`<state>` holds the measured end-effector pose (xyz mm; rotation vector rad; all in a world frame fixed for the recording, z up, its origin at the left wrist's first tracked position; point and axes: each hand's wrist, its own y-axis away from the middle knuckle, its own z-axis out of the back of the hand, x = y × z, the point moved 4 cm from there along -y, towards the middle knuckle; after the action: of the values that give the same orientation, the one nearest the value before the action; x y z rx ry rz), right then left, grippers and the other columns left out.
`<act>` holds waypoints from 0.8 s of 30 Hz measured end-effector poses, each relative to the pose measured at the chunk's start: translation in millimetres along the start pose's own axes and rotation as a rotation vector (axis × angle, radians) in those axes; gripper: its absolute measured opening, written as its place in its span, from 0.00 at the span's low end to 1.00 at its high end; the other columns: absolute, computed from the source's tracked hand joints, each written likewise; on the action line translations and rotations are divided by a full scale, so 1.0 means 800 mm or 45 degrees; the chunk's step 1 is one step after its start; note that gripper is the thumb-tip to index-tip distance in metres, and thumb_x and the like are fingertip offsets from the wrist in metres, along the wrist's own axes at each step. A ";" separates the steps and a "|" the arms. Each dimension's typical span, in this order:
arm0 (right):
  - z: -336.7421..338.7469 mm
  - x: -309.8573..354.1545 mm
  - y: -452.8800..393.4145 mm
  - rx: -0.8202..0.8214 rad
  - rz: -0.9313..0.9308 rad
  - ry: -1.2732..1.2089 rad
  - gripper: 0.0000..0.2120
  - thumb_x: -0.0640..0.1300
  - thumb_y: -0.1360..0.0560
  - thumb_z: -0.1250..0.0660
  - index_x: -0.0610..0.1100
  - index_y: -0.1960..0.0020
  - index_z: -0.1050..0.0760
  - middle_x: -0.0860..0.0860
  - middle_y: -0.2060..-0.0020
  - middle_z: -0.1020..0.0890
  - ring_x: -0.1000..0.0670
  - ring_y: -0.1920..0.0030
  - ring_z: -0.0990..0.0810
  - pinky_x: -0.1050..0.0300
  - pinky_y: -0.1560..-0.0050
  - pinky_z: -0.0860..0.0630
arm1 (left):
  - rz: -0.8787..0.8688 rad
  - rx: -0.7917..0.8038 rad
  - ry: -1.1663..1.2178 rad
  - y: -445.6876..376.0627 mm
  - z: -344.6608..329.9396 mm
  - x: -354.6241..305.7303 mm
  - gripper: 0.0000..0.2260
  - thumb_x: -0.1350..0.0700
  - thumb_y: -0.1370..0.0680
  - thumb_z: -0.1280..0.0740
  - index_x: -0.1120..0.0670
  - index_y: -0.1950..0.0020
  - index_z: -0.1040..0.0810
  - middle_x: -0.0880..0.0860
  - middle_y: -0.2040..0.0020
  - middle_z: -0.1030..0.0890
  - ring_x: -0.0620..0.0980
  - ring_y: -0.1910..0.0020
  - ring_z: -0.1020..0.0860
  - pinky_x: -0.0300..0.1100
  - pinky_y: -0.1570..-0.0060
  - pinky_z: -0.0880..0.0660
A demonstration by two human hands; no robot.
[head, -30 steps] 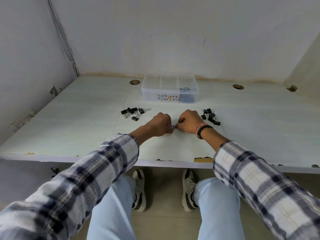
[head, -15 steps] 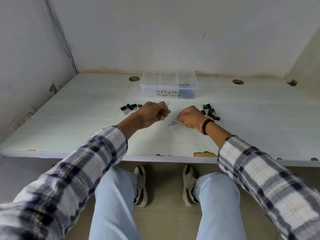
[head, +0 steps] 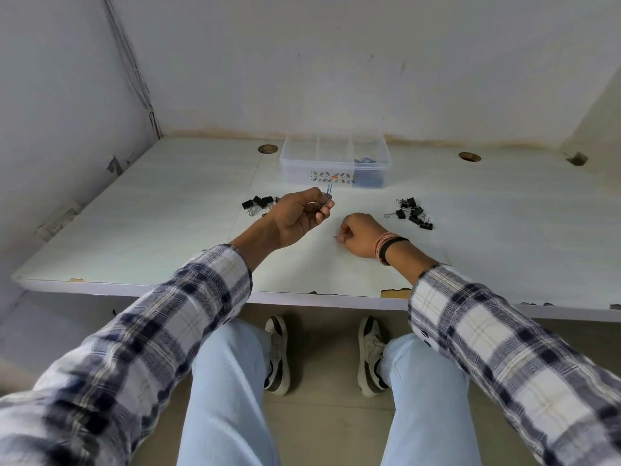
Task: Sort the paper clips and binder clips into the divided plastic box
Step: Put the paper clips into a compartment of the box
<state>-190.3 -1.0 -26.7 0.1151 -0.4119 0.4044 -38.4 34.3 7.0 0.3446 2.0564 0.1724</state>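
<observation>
A clear divided plastic box point(head: 336, 178) stands at the back of the white table; its right compartment holds several blue paper clips point(head: 364, 160). My left hand point(head: 302, 215) is raised above the table and pinches a paper clip point(head: 329, 190) that sticks up from its fingertips. My right hand point(head: 359, 233) rests on the table with curled fingers pinching another paper clip point(head: 336, 237) at the surface. One pile of black binder clips point(head: 257, 203) lies left of my left hand, partly hidden by it. A second pile of binder clips point(head: 411, 213) lies right of my right hand.
The table point(head: 168, 230) has two round cable holes point(head: 267, 149) point(head: 469, 156) at the back. Walls close it in at the left, back and right. The front edge is chipped, and my knees and shoes show below it.
My left hand lifted off the table with a paper clip and moved up and left. My right hand stayed low and now pinches a clip on the surface.
</observation>
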 end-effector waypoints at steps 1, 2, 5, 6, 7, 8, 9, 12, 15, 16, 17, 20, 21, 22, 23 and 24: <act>-0.003 0.000 0.000 0.012 0.014 0.037 0.10 0.39 0.24 0.36 0.34 0.50 0.20 0.39 0.49 0.18 0.40 0.46 0.20 0.51 0.43 0.24 | 0.008 -0.002 0.024 0.001 0.000 0.002 0.03 0.65 0.22 0.37 0.62 0.51 0.24 0.57 0.60 0.20 0.48 0.66 0.24 0.34 0.69 0.26; -0.005 0.000 0.001 0.022 0.013 0.053 0.10 0.39 0.24 0.38 0.35 0.49 0.21 0.39 0.48 0.19 0.40 0.44 0.22 0.51 0.42 0.25 | 0.015 -0.004 0.038 0.002 0.000 0.004 0.03 0.65 0.22 0.37 0.62 0.51 0.24 0.57 0.61 0.20 0.48 0.66 0.24 0.34 0.69 0.26; -0.005 -0.007 0.001 -0.053 -0.028 -0.016 0.11 0.40 0.23 0.39 0.35 0.49 0.21 0.39 0.48 0.19 0.40 0.46 0.21 0.52 0.43 0.24 | 0.031 -0.012 0.038 0.003 0.001 0.007 0.04 0.65 0.23 0.38 0.61 0.52 0.24 0.56 0.62 0.20 0.49 0.67 0.25 0.35 0.71 0.29; -0.001 -0.012 0.002 -0.088 -0.094 -0.113 0.11 0.41 0.23 0.38 0.34 0.51 0.20 0.39 0.51 0.17 0.40 0.50 0.20 0.52 0.47 0.23 | 0.035 -0.017 0.036 0.003 0.001 0.008 0.04 0.65 0.23 0.39 0.61 0.52 0.25 0.56 0.62 0.21 0.49 0.67 0.25 0.35 0.71 0.30; 0.002 -0.019 0.000 -0.121 -0.167 -0.296 0.11 0.42 0.22 0.37 0.34 0.54 0.21 0.41 0.56 0.17 0.42 0.55 0.20 0.53 0.53 0.22 | 0.040 -0.027 0.032 0.002 0.001 0.008 0.05 0.65 0.24 0.40 0.61 0.53 0.25 0.56 0.62 0.21 0.49 0.68 0.26 0.35 0.72 0.31; 0.006 -0.024 0.002 -0.114 -0.269 -0.629 0.10 0.41 0.22 0.36 0.35 0.57 0.22 0.43 0.61 0.19 0.45 0.62 0.21 0.56 0.62 0.23 | 0.045 -0.041 0.027 0.002 0.002 0.008 0.05 0.65 0.24 0.41 0.61 0.55 0.25 0.57 0.62 0.22 0.50 0.68 0.26 0.36 0.72 0.32; 0.009 -0.025 0.004 -0.069 -0.353 -1.054 0.08 0.39 0.22 0.36 0.38 0.59 0.24 0.45 0.65 0.22 0.49 0.69 0.26 0.60 0.70 0.28 | 0.054 -0.055 0.019 0.001 0.002 0.009 0.06 0.64 0.25 0.42 0.61 0.56 0.25 0.57 0.63 0.22 0.50 0.69 0.27 0.37 0.73 0.32; 0.019 -0.023 0.014 0.039 -0.483 -1.988 0.08 0.36 0.23 0.40 0.41 0.62 0.29 0.47 0.68 0.27 0.54 0.77 0.35 0.64 0.78 0.42 | 0.109 -0.075 -0.034 -0.003 0.003 0.008 0.07 0.60 0.26 0.42 0.60 0.60 0.25 0.56 0.65 0.24 0.51 0.71 0.30 0.37 0.76 0.37; 0.025 -0.028 0.020 0.054 -0.500 -2.315 0.07 0.38 0.28 0.45 0.42 0.64 0.32 0.47 0.69 0.28 0.53 0.78 0.37 0.62 0.77 0.45 | 0.155 -0.134 -0.120 -0.011 0.008 0.009 0.08 0.54 0.27 0.38 0.56 0.63 0.28 0.52 0.69 0.29 0.49 0.75 0.36 0.37 0.74 0.46; 0.026 -0.029 0.022 0.052 -0.496 -2.379 0.06 0.38 0.31 0.45 0.42 0.64 0.32 0.47 0.69 0.28 0.53 0.79 0.37 0.62 0.77 0.45 | 0.157 -0.175 -0.183 -0.014 0.010 0.009 0.09 0.52 0.27 0.36 0.55 0.64 0.30 0.51 0.70 0.32 0.49 0.75 0.39 0.38 0.73 0.48; 0.026 -0.032 0.022 0.053 -0.487 -2.428 0.05 0.39 0.34 0.45 0.41 0.64 0.31 0.47 0.69 0.28 0.53 0.79 0.37 0.63 0.77 0.45 | 0.144 -0.224 -0.298 -0.019 0.013 0.009 0.11 0.51 0.26 0.34 0.54 0.65 0.31 0.50 0.71 0.35 0.48 0.75 0.40 0.38 0.73 0.48; 0.029 -0.038 0.022 -0.013 -0.534 -2.457 0.07 0.41 0.36 0.44 0.39 0.64 0.29 0.46 0.70 0.27 0.52 0.79 0.37 0.64 0.78 0.44 | -0.058 -0.390 -0.944 -0.038 0.021 0.007 0.12 0.53 0.26 0.27 0.59 0.62 0.24 0.51 0.71 0.33 0.49 0.74 0.38 0.37 0.73 0.42; 0.029 -0.041 0.020 -0.049 -0.574 -2.443 0.08 0.41 0.32 0.44 0.39 0.63 0.28 0.46 0.71 0.27 0.52 0.79 0.37 0.64 0.78 0.44 | -0.161 -0.413 -1.144 -0.047 0.020 0.007 0.12 0.54 0.26 0.26 0.61 0.60 0.21 0.53 0.69 0.29 0.50 0.72 0.33 0.37 0.72 0.37; 0.028 -0.045 0.017 -0.084 -0.613 -2.422 0.10 0.41 0.29 0.44 0.39 0.63 0.28 0.46 0.71 0.27 0.52 0.80 0.37 0.65 0.79 0.44 | -0.245 -0.416 -1.293 -0.058 0.019 0.007 0.12 0.53 0.26 0.24 0.62 0.56 0.18 0.54 0.64 0.23 0.51 0.68 0.27 0.38 0.68 0.31; 0.027 -0.047 0.015 -0.103 -0.646 -2.395 0.12 0.42 0.26 0.45 0.39 0.63 0.28 0.47 0.71 0.27 0.52 0.80 0.37 0.65 0.79 0.44 | -0.297 -0.423 -1.409 -0.069 0.017 0.008 0.12 0.52 0.26 0.24 0.60 0.51 0.15 0.54 0.57 0.20 0.51 0.61 0.23 0.40 0.62 0.26; 0.026 -0.050 0.014 -0.115 -0.670 -2.369 0.13 0.42 0.24 0.45 0.39 0.62 0.28 0.47 0.71 0.28 0.52 0.80 0.37 0.65 0.79 0.45 | -0.322 -0.438 -1.503 -0.079 0.014 0.008 0.14 0.50 0.26 0.24 0.57 0.46 0.15 0.54 0.50 0.19 0.52 0.54 0.21 0.42 0.56 0.23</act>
<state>-236.0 -9.2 -23.8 0.4962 -2.1662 -0.3841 -42.5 -24.2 -20.4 -0.0550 0.8614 0.1170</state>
